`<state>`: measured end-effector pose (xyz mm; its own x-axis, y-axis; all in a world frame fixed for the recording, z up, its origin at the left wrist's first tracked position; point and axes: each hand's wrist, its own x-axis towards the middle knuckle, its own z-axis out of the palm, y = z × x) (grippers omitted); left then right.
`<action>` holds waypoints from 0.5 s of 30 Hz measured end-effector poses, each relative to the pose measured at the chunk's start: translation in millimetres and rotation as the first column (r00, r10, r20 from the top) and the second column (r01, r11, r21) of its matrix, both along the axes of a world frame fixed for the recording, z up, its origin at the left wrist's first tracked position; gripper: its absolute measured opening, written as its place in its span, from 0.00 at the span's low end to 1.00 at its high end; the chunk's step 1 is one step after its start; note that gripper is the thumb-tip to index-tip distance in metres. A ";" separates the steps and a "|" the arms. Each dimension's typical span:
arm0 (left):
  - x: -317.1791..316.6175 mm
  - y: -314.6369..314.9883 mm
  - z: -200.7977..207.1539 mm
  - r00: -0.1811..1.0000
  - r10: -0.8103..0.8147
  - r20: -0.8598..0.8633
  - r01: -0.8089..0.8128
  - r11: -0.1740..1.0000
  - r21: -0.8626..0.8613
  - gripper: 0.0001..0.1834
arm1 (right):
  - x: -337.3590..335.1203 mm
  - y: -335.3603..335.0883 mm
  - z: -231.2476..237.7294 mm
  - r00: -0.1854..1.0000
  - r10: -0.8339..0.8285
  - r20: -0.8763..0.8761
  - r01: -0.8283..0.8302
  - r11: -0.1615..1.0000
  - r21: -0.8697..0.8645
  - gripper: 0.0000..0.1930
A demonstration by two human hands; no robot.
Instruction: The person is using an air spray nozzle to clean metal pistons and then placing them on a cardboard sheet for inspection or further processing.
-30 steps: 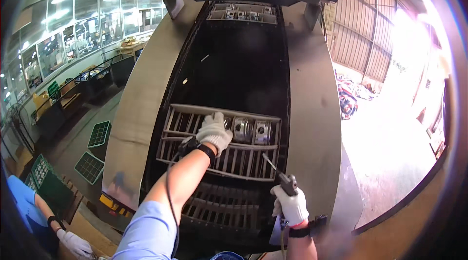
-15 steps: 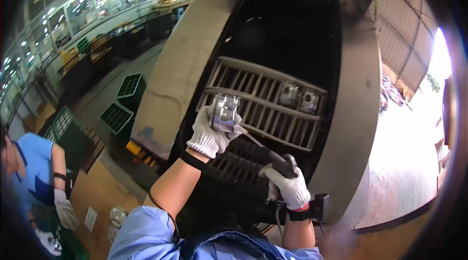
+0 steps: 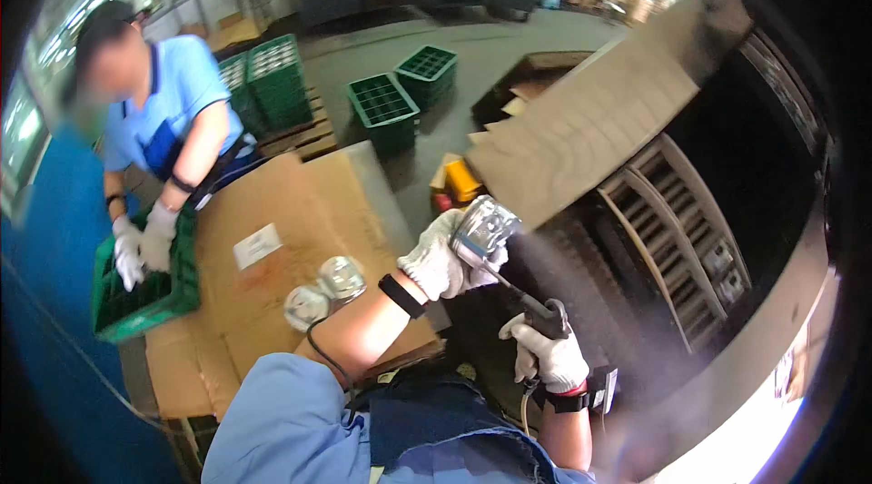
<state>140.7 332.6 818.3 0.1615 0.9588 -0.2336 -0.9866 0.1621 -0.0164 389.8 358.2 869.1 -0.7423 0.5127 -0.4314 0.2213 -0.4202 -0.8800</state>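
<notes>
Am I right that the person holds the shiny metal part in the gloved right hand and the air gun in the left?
Not quite: the hands are swapped. In the head view, the gloved left hand holds the shiny metal part, and the right hand grips the air gun, its nozzle pointing at the part.

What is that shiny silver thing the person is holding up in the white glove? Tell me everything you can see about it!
The shiny silver metal part looks like a small, rounded, chunky piece of bright cast metal with a round face that catches the light. The left hand, in a white glove, grips it from below and holds it up in the air, tilted. The thin nozzle of the dark spray tool, held in the gloved right hand, points up at its underside. Finer details are blurred.
</notes>
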 end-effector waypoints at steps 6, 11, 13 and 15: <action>-46.4 -90.3 -11.7 0.916 0.348 -0.197 -0.334 0.937 0.101 0.26 | -66.8 -29.9 2.5 0.964 0.244 0.104 -0.248 0.968 0.034 0.06; -90.8 -164.7 -17.2 0.429 0.628 -0.649 -0.665 0.706 0.243 0.23 | -86.9 -36.7 -9.7 0.986 0.157 0.058 -0.164 0.978 0.132 0.12; -110.7 -188.5 -21.0 0.188 0.521 -0.832 -0.754 0.620 0.218 0.17 | -103.5 -50.7 -5.8 0.970 0.230 0.082 -0.220 0.969 -0.110 0.11; -127.8 -206.6 -26.1 0.016 0.261 -0.965 -0.802 0.580 0.144 0.25 | -103.3 -57.2 16.0 0.779 0.589 0.215 -0.608 0.793 0.030 0.11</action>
